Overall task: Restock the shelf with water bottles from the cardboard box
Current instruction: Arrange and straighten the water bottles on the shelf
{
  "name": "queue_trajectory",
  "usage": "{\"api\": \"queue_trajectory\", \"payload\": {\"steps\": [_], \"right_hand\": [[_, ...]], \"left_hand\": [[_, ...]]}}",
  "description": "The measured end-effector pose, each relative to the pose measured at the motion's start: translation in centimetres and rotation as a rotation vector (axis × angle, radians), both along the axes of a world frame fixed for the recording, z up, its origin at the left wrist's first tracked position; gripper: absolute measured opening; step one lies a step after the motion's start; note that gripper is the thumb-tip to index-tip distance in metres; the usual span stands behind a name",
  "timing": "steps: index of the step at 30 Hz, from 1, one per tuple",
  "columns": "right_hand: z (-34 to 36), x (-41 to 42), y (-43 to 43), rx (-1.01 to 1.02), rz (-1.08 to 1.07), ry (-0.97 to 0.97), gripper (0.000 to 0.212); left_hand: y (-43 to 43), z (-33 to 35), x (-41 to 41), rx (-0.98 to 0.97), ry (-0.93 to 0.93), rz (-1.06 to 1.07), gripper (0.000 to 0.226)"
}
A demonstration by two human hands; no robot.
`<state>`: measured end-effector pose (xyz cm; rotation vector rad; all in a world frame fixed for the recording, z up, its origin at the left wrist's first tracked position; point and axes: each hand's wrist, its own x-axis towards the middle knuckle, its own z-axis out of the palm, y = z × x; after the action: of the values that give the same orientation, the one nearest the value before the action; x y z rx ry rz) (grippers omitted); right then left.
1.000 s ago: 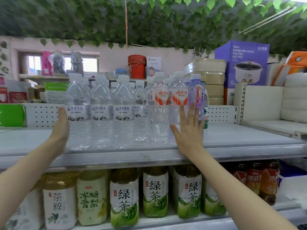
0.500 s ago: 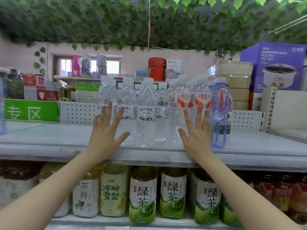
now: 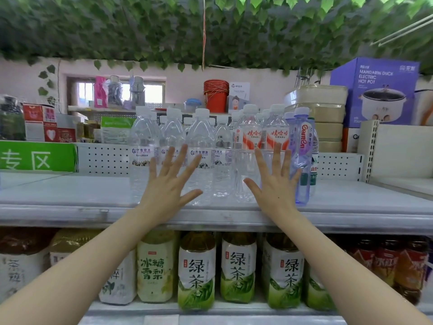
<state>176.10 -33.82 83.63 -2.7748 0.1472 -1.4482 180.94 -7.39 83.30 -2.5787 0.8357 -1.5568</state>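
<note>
Bare left grip (image 3: 164,195), bare right grip (image 3: 276,193)

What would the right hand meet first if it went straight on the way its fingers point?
The right hand would likely meet the red-labelled water bottle just ahead of its fingers; depth is unclear, so it may already touch.

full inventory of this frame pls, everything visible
water bottles: a dozen or so, clear, white caps, upper shelf centre
purple bottle: one in front, right end of the cluster
shelf: grey, two levels seen
tea bottles: row, green and white labels, lower level
red-label bottles: about three, lower level right
hot pot box: one, purple, top right
buckets: stack, red, behind
sign: one, green, left
leaves: green, overhead
left hand: fingers spread, in front of water bottles
right hand: likewise
</note>
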Motion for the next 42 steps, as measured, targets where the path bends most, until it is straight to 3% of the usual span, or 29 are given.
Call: {"api": "queue_trajectory", "payload": {"steps": [9,21,24,28,32,36,42], "right_hand": [[0.5,0.1,-0.2,-0.005,0.01,0.062,0.08],[0.7,-1.5,-0.9,-0.01,0.065,0.059,0.083],[0.7,-2.3,-2.8,0.048,0.073,0.003,0.082],[1.0,-2.6,-6.1,0.243,0.126,-0.011,0.093],[1.3,-1.8,-7.6,0.407,0.228,-0.011,0.095],[1.0,-1.1,-6.5,0.549,0.484,-0.106,0.09],[0.9,-1.5,-6.5,0.658,0.669,-0.152,0.079]], "left_hand": [[-2.9,-0.3,1.0,0.134,-0.064,0.043,0.078],[-3.0,0.0,0.6,0.149,0.023,0.039,0.075],[-2.6,0.0,0.2,0.032,0.045,-0.025,0.072],[-0.4,1.1,-0.2,-0.346,0.112,-0.13,0.073],[2.2,2.7,-0.1,-0.621,0.168,-0.092,0.079],[3.1,1.9,0.0,-0.644,0.255,-0.123,0.088],[3.3,1.6,0.0,-0.699,0.287,-0.286,0.089]]}}
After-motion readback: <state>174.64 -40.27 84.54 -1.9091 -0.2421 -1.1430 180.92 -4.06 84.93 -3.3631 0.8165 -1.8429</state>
